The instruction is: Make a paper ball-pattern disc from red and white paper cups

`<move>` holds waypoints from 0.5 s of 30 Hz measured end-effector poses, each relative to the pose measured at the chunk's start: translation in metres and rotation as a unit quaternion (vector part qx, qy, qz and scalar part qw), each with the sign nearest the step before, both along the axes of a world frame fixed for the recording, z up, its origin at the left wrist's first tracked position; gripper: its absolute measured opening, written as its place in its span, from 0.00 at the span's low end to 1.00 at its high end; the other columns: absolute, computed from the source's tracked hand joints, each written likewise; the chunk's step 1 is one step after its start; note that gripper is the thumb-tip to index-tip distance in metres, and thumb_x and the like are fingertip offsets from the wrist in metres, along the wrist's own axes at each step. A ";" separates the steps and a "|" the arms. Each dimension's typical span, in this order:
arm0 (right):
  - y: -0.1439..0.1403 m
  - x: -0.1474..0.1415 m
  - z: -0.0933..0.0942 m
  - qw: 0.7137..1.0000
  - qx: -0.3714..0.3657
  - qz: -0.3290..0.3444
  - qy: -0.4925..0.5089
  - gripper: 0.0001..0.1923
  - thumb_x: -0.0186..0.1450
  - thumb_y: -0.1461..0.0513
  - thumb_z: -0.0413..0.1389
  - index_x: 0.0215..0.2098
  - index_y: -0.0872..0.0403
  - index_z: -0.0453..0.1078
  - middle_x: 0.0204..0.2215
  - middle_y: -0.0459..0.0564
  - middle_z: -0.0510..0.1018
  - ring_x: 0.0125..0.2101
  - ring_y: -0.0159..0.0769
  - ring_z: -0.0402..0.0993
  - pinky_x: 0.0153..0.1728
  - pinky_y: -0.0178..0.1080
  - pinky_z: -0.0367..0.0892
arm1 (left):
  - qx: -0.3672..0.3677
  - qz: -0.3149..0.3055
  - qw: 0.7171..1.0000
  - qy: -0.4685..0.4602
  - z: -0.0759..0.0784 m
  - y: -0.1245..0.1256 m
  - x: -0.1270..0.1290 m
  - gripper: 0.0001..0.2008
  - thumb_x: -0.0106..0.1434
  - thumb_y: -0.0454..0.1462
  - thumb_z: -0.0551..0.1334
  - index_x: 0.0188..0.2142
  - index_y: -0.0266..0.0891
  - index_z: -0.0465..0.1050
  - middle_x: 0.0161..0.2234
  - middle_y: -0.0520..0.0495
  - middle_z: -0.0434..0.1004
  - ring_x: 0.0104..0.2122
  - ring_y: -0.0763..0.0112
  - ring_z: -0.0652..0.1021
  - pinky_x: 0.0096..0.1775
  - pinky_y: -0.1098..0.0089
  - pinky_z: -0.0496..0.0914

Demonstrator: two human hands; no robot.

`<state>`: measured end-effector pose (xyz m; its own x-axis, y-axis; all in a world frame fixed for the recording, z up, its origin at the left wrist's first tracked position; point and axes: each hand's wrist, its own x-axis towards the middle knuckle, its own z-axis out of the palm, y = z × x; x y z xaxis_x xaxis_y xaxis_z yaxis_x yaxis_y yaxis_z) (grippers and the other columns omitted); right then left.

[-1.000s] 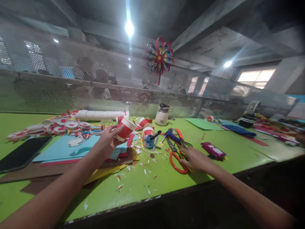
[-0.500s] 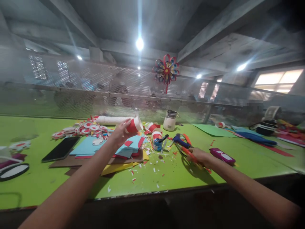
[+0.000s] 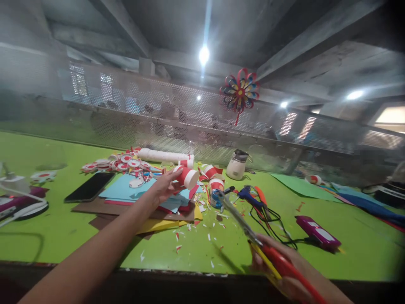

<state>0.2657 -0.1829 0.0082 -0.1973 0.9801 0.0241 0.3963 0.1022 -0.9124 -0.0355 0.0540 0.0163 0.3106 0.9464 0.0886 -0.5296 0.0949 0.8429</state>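
Above the green tabletop (image 3: 66, 232), as the head view is showing it, the right hand (image 3: 297, 259) is now holding the scissors (image 3: 241, 221) up and nearer the camera; half a second ago they were lying low beside the blue-and-orange tool (image 3: 249, 195). Its fingers are wrapping around the red and yellow handles, while the blades are pointing forward and leftward — blur is leaving me unable to tell how far apart they are standing. The left hand (image 3: 164, 188) is keeping its hold on the paper cup (image 3: 187, 177), fingers curling around its red side, and is tilting it near the blue sheets (image 3: 117, 192), to the left of the blue tin (image 3: 215, 200). For the work, this change is meaning that both hands are carrying something at once — cup in one, scissors in the other — with the blades staying clear of the cup.
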 end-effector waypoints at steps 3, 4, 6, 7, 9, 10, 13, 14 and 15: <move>0.032 -0.019 0.010 0.999 -0.009 0.015 -0.040 0.34 0.53 0.51 0.60 0.56 0.54 0.63 0.36 0.52 0.74 0.40 0.45 0.72 0.40 0.41 0.68 | -0.010 0.003 1.000 -0.017 -0.001 -0.003 0.003 0.16 0.51 0.42 0.69 0.36 0.37 0.74 0.32 0.42 0.77 0.30 0.63 0.77 0.31 0.63 0.75; 0.045 -0.026 0.013 0.998 -0.004 0.007 -0.063 0.32 0.55 0.51 0.58 0.55 0.55 0.63 0.33 0.51 0.73 0.37 0.43 0.72 0.38 0.41 0.68 | -0.010 0.010 1.000 -0.023 -0.001 -0.003 0.003 0.15 0.51 0.43 0.69 0.35 0.36 0.74 0.32 0.42 0.76 0.30 0.63 0.77 0.31 0.62 0.75; 0.068 -0.039 0.020 0.991 0.020 -0.002 -0.132 0.28 0.58 0.52 0.57 0.54 0.55 0.63 0.31 0.48 0.72 0.35 0.42 0.71 0.38 0.41 0.67 | -0.007 0.027 0.999 -0.032 -0.002 -0.004 0.001 0.15 0.52 0.44 0.69 0.35 0.36 0.73 0.31 0.42 0.76 0.29 0.62 0.77 0.32 0.60 0.75; 0.079 -0.045 0.023 0.985 0.040 -0.002 -0.169 0.27 0.58 0.53 0.57 0.53 0.55 0.63 0.32 0.49 0.73 0.36 0.43 0.71 0.39 0.42 0.67 | -0.003 0.037 0.999 -0.036 -0.002 -0.004 0.000 0.15 0.52 0.44 0.69 0.35 0.36 0.73 0.31 0.42 0.76 0.29 0.62 0.77 0.33 0.59 0.75; 0.096 -0.054 0.027 0.971 0.083 0.003 -0.225 0.24 0.58 0.54 0.58 0.50 0.55 0.64 0.35 0.51 0.74 0.40 0.45 0.71 0.43 0.43 0.66 | 0.007 0.060 0.997 -0.042 -0.002 -0.003 -0.002 0.16 0.52 0.44 0.69 0.35 0.37 0.72 0.31 0.42 0.76 0.29 0.63 0.77 0.33 0.59 0.75; 0.104 -0.058 0.028 0.965 0.101 0.008 -0.241 0.23 0.58 0.54 0.58 0.49 0.55 0.65 0.38 0.52 0.75 0.41 0.45 0.71 0.45 0.44 0.65 | 0.012 0.071 0.996 -0.044 -0.002 -0.003 -0.002 0.16 0.52 0.45 0.69 0.36 0.37 0.72 0.32 0.43 0.76 0.29 0.64 0.77 0.34 0.60 0.75; 0.119 -0.065 0.026 0.958 0.133 0.026 -0.254 0.23 0.57 0.55 0.58 0.49 0.55 0.65 0.45 0.55 0.74 0.44 0.46 0.70 0.46 0.44 0.64 | 0.025 0.096 0.994 -0.036 -0.001 -0.003 -0.002 0.17 0.52 0.44 0.69 0.37 0.37 0.71 0.33 0.43 0.76 0.30 0.66 0.76 0.32 0.63 0.74; 0.123 -0.067 0.024 0.958 0.135 0.030 -0.252 0.23 0.57 0.56 0.59 0.49 0.55 0.65 0.46 0.55 0.74 0.44 0.46 0.70 0.46 0.44 0.64 | 0.028 0.102 0.994 -0.031 -0.001 -0.004 -0.001 0.18 0.51 0.44 0.69 0.38 0.38 0.71 0.33 0.44 0.76 0.29 0.66 0.76 0.32 0.64 0.74; 0.126 -0.067 0.021 0.959 0.133 0.031 -0.249 0.22 0.57 0.56 0.59 0.48 0.55 0.65 0.46 0.55 0.74 0.43 0.45 0.70 0.45 0.44 0.64 | 0.031 0.106 0.994 -0.026 0.000 -0.005 0.000 0.18 0.51 0.43 0.69 0.38 0.38 0.71 0.33 0.44 0.76 0.29 0.67 0.76 0.31 0.65 0.73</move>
